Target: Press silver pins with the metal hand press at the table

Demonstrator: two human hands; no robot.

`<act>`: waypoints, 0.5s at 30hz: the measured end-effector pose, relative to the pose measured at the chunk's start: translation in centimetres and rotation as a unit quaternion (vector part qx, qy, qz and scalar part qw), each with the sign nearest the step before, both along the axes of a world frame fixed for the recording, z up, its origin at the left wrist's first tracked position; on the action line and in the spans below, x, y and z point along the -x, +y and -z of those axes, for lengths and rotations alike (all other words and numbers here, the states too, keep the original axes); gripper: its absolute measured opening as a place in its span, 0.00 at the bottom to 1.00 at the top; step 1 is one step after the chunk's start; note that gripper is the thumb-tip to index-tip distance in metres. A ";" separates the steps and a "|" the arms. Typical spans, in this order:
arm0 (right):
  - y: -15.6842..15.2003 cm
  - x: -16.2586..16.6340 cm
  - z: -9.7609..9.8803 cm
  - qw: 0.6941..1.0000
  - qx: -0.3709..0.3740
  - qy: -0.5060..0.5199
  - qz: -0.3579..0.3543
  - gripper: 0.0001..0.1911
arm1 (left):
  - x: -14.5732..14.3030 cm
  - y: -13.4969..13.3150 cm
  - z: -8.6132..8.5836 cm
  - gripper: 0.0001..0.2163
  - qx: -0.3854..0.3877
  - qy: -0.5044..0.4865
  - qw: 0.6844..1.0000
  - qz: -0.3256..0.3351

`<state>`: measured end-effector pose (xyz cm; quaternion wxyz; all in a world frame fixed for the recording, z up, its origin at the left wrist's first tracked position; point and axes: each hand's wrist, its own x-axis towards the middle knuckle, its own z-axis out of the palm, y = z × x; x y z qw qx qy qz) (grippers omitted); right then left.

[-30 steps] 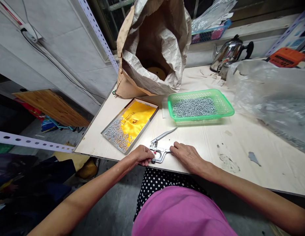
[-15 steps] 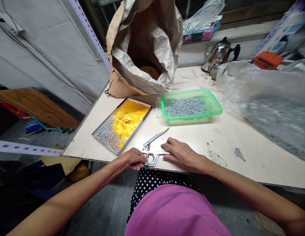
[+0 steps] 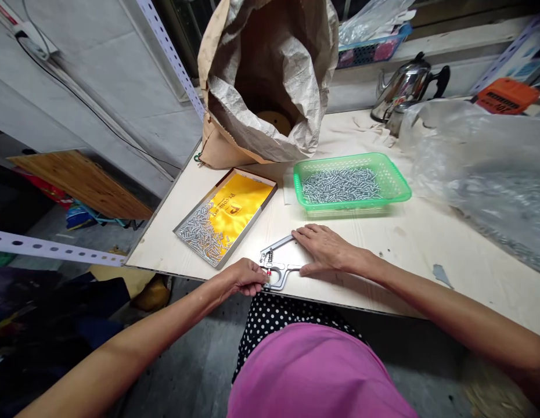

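Observation:
A metal pair of pliers (image 3: 284,277) with a C-shaped jaw, a coil spring and two spread handles lies at the table's front edge. My right hand (image 3: 324,247) spans the handles, fingertips on the end of the upper one and thumb by the lower one. At the jaw, beside a small red part (image 3: 269,271), my left hand (image 3: 249,276) is closed in a pinch. What lies between its fingertips is too small to make out. Behind my left hand, a shallow tray (image 3: 248,235) with a yellow lining holds many small silvery metal pins (image 3: 204,237).
A green plastic basket (image 3: 357,204) of similar pins stands behind the pliers. A large open paper sack (image 3: 218,139) is at the back. A clear plastic bag (image 3: 474,154) bulges on the right, near a steel kettle (image 3: 405,84) and an orange box (image 3: 507,96).
My right hand has moved up from the lower handle, and its fingers now reach the upper handle. My left hand stays pinched at the jaw. The view has shifted slightly.

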<state>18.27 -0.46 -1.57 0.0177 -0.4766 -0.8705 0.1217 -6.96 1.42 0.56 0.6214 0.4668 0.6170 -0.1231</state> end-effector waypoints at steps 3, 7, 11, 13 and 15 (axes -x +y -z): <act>-0.9 0.2 0.0 1.000 -0.029 -0.011 0.003 0.40 | -0.2 -0.2 -0.2 0.10 0.005 0.003 1.000 -0.010; -1.9 0.6 -0.2 0.998 -0.047 -0.028 0.009 0.35 | -0.2 -0.4 -0.3 0.10 0.007 0.009 1.000 -0.020; -2.8 1.3 -1.1 0.998 -0.041 -0.040 0.011 0.29 | 0.1 -0.6 0.2 0.12 -0.001 -0.001 0.999 -0.040; -3.1 1.5 -1.3 0.998 -0.042 -0.040 0.021 0.27 | 0.3 -0.9 0.4 0.12 -0.005 -0.007 0.999 -0.038; -3.3 1.6 -1.1 0.998 -0.047 -0.031 0.030 0.26 | 0.6 -1.3 0.2 0.12 -0.041 0.008 0.999 -0.007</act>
